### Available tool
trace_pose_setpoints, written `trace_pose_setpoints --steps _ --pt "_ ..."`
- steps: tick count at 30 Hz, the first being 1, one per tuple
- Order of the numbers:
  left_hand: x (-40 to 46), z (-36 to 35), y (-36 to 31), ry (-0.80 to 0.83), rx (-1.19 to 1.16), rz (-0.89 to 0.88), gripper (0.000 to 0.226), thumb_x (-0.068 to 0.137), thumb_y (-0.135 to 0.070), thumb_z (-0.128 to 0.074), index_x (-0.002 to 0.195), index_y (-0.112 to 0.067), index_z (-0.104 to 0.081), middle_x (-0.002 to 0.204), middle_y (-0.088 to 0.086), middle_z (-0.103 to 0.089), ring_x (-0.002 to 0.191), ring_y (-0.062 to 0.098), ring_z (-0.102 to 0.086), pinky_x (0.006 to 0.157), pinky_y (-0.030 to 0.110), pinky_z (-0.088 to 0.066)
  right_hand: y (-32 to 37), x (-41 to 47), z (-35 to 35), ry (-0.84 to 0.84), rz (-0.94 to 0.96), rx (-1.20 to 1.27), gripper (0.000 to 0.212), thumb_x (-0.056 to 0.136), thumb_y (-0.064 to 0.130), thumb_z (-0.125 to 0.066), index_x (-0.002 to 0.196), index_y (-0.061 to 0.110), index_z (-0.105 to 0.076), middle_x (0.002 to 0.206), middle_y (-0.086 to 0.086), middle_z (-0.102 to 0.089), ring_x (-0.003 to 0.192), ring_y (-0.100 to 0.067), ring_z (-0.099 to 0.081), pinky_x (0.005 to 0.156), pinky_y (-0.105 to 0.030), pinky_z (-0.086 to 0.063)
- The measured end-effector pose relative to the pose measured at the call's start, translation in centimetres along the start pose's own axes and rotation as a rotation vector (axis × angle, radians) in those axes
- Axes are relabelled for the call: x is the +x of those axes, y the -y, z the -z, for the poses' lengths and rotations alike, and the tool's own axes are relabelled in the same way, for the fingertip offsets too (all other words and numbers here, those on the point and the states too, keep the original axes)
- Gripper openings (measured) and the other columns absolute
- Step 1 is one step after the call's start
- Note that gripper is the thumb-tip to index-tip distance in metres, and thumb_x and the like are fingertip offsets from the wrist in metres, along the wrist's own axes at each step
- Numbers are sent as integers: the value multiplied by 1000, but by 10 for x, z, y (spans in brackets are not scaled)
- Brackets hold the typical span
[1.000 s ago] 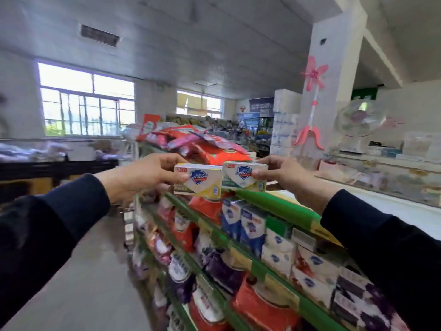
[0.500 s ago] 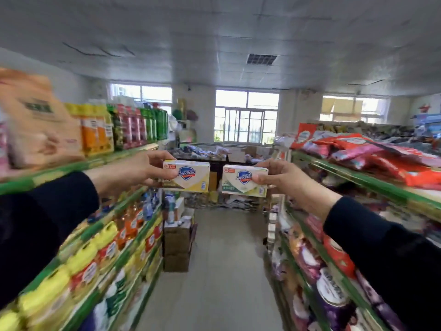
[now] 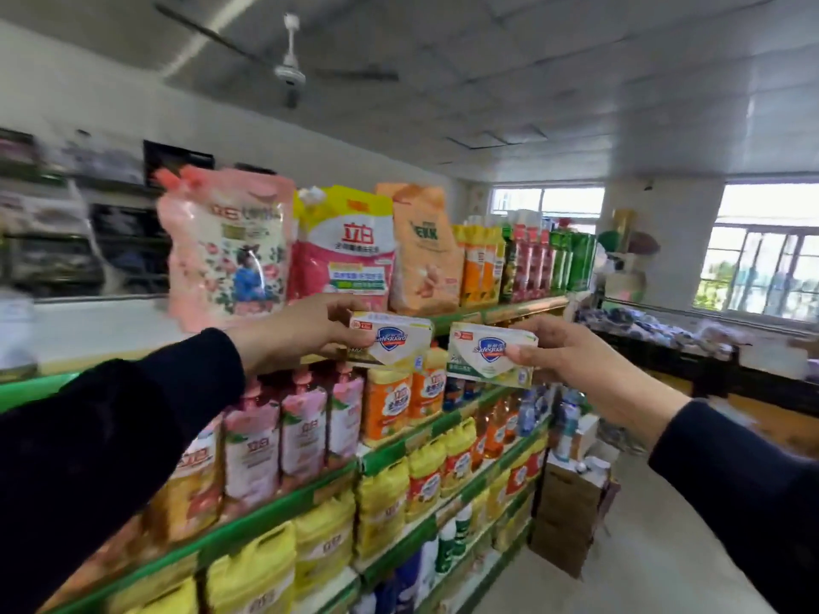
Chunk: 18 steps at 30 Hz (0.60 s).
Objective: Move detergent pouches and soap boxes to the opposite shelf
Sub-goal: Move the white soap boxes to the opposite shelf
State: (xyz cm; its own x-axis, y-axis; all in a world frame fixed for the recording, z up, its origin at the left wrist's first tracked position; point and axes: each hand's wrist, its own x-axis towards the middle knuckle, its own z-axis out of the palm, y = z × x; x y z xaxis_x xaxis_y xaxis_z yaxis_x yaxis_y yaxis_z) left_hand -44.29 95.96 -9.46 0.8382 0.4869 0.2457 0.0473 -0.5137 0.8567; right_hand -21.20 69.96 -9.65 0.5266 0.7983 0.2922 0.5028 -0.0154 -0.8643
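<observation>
Two small white cardboard soap boxes with a blue shield logo are held up in front of the shelving: the yellow-trimmed soap box [image 3: 392, 339] is pinched at its left end by the left hand [image 3: 306, 332], and the green-trimmed soap box [image 3: 489, 354] is pinched at its right end by the right hand [image 3: 571, 354], fingers curled round each. The boxes are level, just beside each other but apart, and both are carried in the air at the height of the green-edged top shelf [image 3: 509, 313] — neither is set down yet. Behind them on that shelf stand tall pouches: a pink floral detergent pouch [image 3: 224, 241], a yellow-and-pink detergent pouch [image 3: 345, 245] and an orange detergent pouch [image 3: 423, 250]. Placement is judged to be the step in hand. It would best be done one box at a time, each slid flat onto bare shelf edge in front of the pouches — a push too deep could tip the soft pouches backwards. The logo is best kept facing the aisle, and the grip released only once the box is fully supported.
</observation>
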Motion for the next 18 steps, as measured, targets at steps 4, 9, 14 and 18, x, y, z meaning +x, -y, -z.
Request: trace_pose_setpoints --steps 4,9,14,18 --pt "-28 49 2 -156 75 25 35 82 -23 -82 115 -23 -69 120 12 -67 90 9 -74 75 21 -59 11 44 -42 131 79 60 28 88 21 -76 116 20 -67 105 3 -80 91 -14 -77 73 -28 -62" --pt "-59 103 3 -308 155 81 33 83 -30 -83 114 -26 -71 117 4 -71 94 12 -73 74 21 -60 30 83 -93 240 176 126 30 81 22 -79 110 24 -71 102 12 -79 92 -4 -75 82 -32 -60" --pt "-101 154 4 -436 249 150 23 81 -34 -84 101 -30 -74 102 -5 -78 96 15 -74 81 30 -61 50 113 -151 354 257 139 28 84 28 -79 109 23 -69 105 7 -79 100 -17 -74 78 -31 -54" --pt "-132 189 6 -510 254 176 27 81 -29 -83 104 -18 -73 98 -3 -78 86 13 -75 71 25 -60 68 131 -198 408 292 164 26 85 22 -78 109 23 -68 103 4 -80 98 -21 -74 94 -46 -54"
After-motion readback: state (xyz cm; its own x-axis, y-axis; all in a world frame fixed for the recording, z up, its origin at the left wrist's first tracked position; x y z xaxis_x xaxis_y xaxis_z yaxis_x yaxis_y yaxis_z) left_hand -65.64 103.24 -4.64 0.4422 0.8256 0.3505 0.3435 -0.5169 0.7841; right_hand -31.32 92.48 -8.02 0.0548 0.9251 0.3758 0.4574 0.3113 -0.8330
